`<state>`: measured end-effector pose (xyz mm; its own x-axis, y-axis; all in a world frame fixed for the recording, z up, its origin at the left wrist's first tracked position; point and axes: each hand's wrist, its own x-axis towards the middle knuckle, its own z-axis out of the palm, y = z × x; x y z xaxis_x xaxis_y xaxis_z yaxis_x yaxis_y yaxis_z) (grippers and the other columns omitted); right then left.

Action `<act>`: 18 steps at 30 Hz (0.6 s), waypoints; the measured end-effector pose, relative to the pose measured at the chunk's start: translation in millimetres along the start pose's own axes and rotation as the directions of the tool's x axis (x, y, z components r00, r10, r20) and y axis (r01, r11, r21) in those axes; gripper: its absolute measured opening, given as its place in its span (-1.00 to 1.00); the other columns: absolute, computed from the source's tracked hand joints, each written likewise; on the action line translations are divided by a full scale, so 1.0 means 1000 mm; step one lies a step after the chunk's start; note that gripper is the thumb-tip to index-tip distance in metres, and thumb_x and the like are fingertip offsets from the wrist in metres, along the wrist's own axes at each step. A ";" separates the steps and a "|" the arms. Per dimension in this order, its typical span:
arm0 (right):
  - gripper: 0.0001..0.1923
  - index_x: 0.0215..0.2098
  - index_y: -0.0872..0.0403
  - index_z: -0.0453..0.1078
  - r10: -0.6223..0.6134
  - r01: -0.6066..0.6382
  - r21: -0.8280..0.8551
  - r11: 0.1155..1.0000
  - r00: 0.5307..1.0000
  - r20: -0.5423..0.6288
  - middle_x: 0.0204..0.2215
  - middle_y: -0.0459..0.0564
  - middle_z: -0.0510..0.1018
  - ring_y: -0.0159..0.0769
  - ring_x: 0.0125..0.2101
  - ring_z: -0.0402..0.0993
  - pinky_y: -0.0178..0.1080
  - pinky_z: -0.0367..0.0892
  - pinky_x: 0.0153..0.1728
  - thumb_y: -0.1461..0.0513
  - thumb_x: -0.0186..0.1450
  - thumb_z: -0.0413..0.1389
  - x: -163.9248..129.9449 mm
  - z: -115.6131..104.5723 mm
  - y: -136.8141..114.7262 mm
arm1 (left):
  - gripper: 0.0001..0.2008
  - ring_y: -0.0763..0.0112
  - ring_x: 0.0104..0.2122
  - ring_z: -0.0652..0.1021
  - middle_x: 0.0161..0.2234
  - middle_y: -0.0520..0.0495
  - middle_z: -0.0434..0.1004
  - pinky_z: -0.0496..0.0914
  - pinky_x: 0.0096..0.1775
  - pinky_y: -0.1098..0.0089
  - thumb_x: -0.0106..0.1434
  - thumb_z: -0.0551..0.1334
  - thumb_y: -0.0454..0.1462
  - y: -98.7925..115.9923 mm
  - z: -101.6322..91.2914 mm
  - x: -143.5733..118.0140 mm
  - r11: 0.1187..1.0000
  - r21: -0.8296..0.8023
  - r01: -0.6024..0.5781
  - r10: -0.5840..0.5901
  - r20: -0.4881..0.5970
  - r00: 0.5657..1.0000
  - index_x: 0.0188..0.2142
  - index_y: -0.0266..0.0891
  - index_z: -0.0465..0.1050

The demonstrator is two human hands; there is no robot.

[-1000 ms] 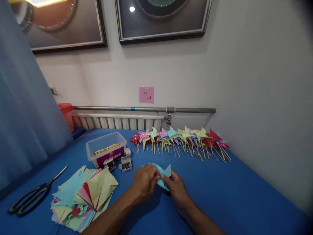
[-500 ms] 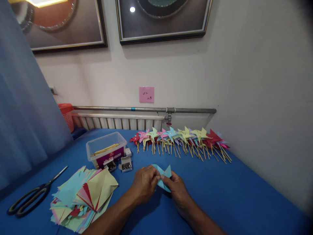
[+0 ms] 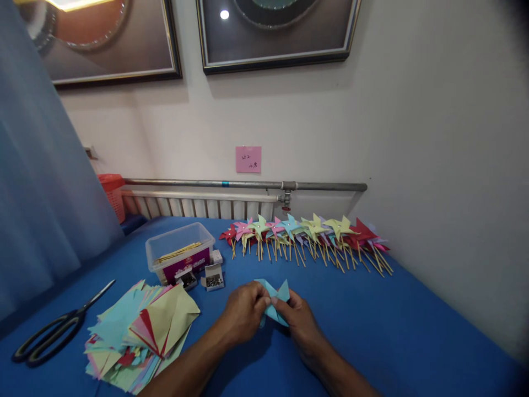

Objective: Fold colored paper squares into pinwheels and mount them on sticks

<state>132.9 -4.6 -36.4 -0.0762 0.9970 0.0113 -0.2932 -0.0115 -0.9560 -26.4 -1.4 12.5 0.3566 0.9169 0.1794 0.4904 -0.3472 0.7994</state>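
Light-blue paper pinwheel pinched from both sides, left hand and right hand fingers closed on folded tips, holding shape; paper stack at 9 o'clock.

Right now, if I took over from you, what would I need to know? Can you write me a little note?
Left hand and right hand: both pinch one light blue paper piece, partly folded, just above the blue table.
Nearby: a pile of cut coloured paper squares to the left, scissors beyond them, a clear box of sticks and small open boxes of pins behind.
Done: a row of finished pinwheels lies along the wall.
Left: this blue one has no stick on it yet, and the paper pile is unfolded.
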 end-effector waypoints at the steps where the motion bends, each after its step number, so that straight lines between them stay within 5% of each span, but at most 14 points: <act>1: -0.63 -0.38 0.09 0.47 0.001 -0.001 -0.003 1.000 1.000 0.004 -0.53 -0.13 0.52 -0.35 -0.50 0.37 -0.30 0.29 -0.40 -0.01 0.05 0.37 0.000 0.000 0.000 | -0.85 0.46 -0.44 0.40 -0.46 0.05 0.44 0.21 -0.37 0.45 0.24 0.12 -0.25 -0.001 0.000 0.001 0.999 -0.029 0.027 -0.026 0.020 0.999 -0.42 -0.23 0.37; 8: -0.57 -0.32 0.09 0.48 -0.025 0.025 -0.047 0.999 1.000 0.009 -0.50 -0.10 0.51 -0.34 -0.50 0.34 -0.31 0.25 -0.44 -0.07 0.08 0.33 0.002 -0.001 0.005 | -0.84 0.47 -0.51 0.36 -0.53 0.09 0.37 0.23 -0.42 0.45 0.21 0.12 -0.19 -0.010 0.002 0.006 0.970 -0.200 0.140 -0.124 0.089 0.988 -0.41 -0.23 0.36; 18: -0.61 -0.33 0.08 0.43 -0.015 0.014 -0.027 1.000 1.000 -0.018 -0.55 -0.16 0.44 -0.38 -0.53 0.29 -0.33 0.22 -0.45 -0.02 0.08 0.35 0.002 -0.002 0.007 | -0.86 0.46 -0.52 0.38 -0.54 0.08 0.40 0.21 -0.43 0.46 0.20 0.13 -0.21 -0.006 0.005 0.004 0.977 -0.157 0.143 -0.141 0.022 0.990 -0.43 -0.22 0.37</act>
<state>132.5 -2.5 -43.5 -0.0547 0.9983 0.0203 -0.2688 0.0049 -0.9632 -23.8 2.8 5.2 0.3015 0.9520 0.0521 0.4050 -0.1774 0.8969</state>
